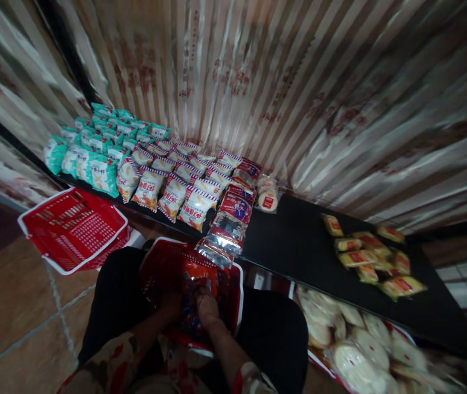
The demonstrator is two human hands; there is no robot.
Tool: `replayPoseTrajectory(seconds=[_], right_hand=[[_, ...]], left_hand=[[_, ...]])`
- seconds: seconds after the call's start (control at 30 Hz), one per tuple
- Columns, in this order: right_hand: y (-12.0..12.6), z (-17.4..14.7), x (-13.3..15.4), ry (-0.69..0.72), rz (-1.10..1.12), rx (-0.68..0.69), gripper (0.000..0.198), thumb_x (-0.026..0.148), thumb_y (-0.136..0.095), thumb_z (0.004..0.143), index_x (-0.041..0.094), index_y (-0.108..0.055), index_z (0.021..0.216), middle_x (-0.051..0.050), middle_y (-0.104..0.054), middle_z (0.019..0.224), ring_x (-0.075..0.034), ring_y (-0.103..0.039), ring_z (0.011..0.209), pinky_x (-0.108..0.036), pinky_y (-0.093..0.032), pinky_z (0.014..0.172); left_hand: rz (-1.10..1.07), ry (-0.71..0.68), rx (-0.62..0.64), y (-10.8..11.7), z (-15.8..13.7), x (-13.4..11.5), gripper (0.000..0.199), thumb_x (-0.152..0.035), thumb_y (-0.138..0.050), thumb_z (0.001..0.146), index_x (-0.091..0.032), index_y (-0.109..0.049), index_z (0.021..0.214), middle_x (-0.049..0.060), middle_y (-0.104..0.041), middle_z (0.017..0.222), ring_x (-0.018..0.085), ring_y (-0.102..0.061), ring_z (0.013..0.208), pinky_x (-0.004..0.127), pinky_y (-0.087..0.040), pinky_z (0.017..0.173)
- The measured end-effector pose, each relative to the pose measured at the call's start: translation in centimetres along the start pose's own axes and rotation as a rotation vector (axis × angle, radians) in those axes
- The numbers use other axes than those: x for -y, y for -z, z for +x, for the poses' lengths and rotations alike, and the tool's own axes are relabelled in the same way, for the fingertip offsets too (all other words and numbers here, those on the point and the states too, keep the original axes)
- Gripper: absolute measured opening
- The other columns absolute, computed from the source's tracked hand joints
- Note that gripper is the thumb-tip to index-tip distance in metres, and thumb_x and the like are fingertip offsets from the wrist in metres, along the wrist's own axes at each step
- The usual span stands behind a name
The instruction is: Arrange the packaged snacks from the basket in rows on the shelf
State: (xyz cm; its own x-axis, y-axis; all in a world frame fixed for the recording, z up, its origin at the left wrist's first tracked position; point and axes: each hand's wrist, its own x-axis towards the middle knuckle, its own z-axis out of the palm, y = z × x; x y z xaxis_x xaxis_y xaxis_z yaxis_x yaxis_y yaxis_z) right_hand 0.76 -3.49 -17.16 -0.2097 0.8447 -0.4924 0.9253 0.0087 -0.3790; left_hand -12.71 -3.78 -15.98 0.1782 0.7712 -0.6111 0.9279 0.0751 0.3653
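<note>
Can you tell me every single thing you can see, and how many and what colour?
Teal bags: many, teal, table's left end
Striped-edge bags: many, white, beside the teal ones
Shiny packets: several, dark red and silver, mid-table
Small round-food pack: at least one, pale, by the backdrop
Little packets: about ten, yellow, table's right side
Table: one, black, in front
Backdrop: one, striped brown and white, behind
Baskets: two, red, floor left and between the legs
Orange packaging: count unclear, orange, middle basket
Big round packs: many, cream, lower right
Floor: one, brown tiles, lower left
Legs: two, black
Sleeves: two, patterned, bottom
Hands: two, in the middle basket
</note>
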Motion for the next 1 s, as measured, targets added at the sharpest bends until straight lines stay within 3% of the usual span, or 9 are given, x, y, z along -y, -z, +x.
replayPoseTrajectory(seconds=[0.1,0.2,0.33,0.5,0.57,0.63,0.8,1.0], right_hand=[[0.8,-1.0,0.1,0.030,0.000,0.007,0.045,0.002,-0.039,0.077,0.012,-0.066,0.113,-0.014,-0.061,0.123,-0.023,-0.049,0.122,-0.029,-0.031,0.106],[2.0,-2.1,0.3,0.072,0.075,0.004,0.050,0.001,-0.043,0.072,0.013,-0.064,0.116,-0.012,-0.057,0.128,-0.022,-0.045,0.126,-0.028,-0.029,0.108],[3.9,-3.7,0.6,0.125,0.292,-0.044,0.038,0.007,-0.039,0.078,0.015,-0.068,0.101,-0.011,-0.066,0.110,-0.020,-0.059,0.107,-0.026,-0.042,0.093],[5.6,-5.7,0.6,0.203,0.530,-0.157,0.027,0.027,-0.037,0.088,0.020,-0.063,0.088,-0.004,-0.066,0.084,-0.018,-0.061,0.081,-0.028,-0.045,0.076],[6.2,-6.3,0.5,0.214,0.644,-0.211,0.027,0.035,-0.038,0.087,0.020,-0.059,0.080,-0.001,-0.062,0.075,-0.016,-0.058,0.072,-0.028,-0.044,0.070],[6.9,-6.9,0.6,0.226,0.784,-0.280,0.030,0.042,-0.041,0.086,0.019,-0.055,0.073,0.001,-0.057,0.070,-0.014,-0.053,0.067,-0.026,-0.041,0.067],[9.5,-8.4,1.5,0.143,1.158,-0.360,0.035,0.054,-0.056,0.076,0.019,-0.052,0.070,0.005,-0.050,0.061,-0.011,-0.045,0.058,-0.022,-0.037,0.058],[12.0,-9.6,3.0,0.091,1.501,-0.367,0.035,0.054,-0.063,0.070,0.021,-0.058,0.080,0.003,-0.059,0.064,-0.013,-0.052,0.056,-0.025,-0.041,0.056]], left_hand=[[-0.023,-0.082,0.018,0.8,-1.1,-0.4,0.039,-0.024,-0.056,0.074,-0.027,-0.063,0.112,0.007,-0.065,0.116,0.025,-0.059,0.107,0.035,-0.043,0.091],[-0.019,-0.090,0.054,2.2,-2.1,-0.6,0.031,-0.026,-0.052,0.076,-0.024,-0.067,0.103,0.010,-0.070,0.104,0.028,-0.065,0.096,0.037,-0.048,0.080],[-0.010,-0.075,0.039,5.1,-3.2,-0.1,0.035,-0.035,-0.043,0.082,-0.015,-0.071,0.084,0.017,-0.071,0.091,0.033,-0.066,0.087,0.041,-0.048,0.074],[-0.129,-0.249,0.043,10.5,-4.8,1.1,0.031,-0.039,-0.047,0.080,-0.018,-0.069,0.086,0.005,-0.071,0.085,0.022,-0.065,0.080,0.027,-0.046,0.069],[-0.224,-0.336,0.073,12.6,-5.7,1.4,0.029,-0.039,-0.050,0.079,-0.019,-0.068,0.087,0.001,-0.071,0.086,0.019,-0.063,0.082,0.023,-0.045,0.070],[-0.509,-0.425,0.143,14.4,-6.6,1.5,0.037,-0.044,-0.055,0.076,-0.015,-0.066,0.096,0.003,-0.070,0.094,0.020,-0.063,0.085,0.024,-0.046,0.072],[-1.079,-0.445,0.196,16.7,-8.6,0.4,0.050,-0.048,-0.067,0.071,-0.014,-0.062,0.107,0.006,-0.070,0.097,0.022,-0.064,0.088,0.031,-0.048,0.080],[-1.215,-0.537,0.066,16.4,-9.8,-3.4,0.056,-0.048,-0.072,0.066,-0.014,-0.061,0.109,0.010,-0.067,0.109,0.025,-0.062,0.099,0.038,-0.047,0.088]])
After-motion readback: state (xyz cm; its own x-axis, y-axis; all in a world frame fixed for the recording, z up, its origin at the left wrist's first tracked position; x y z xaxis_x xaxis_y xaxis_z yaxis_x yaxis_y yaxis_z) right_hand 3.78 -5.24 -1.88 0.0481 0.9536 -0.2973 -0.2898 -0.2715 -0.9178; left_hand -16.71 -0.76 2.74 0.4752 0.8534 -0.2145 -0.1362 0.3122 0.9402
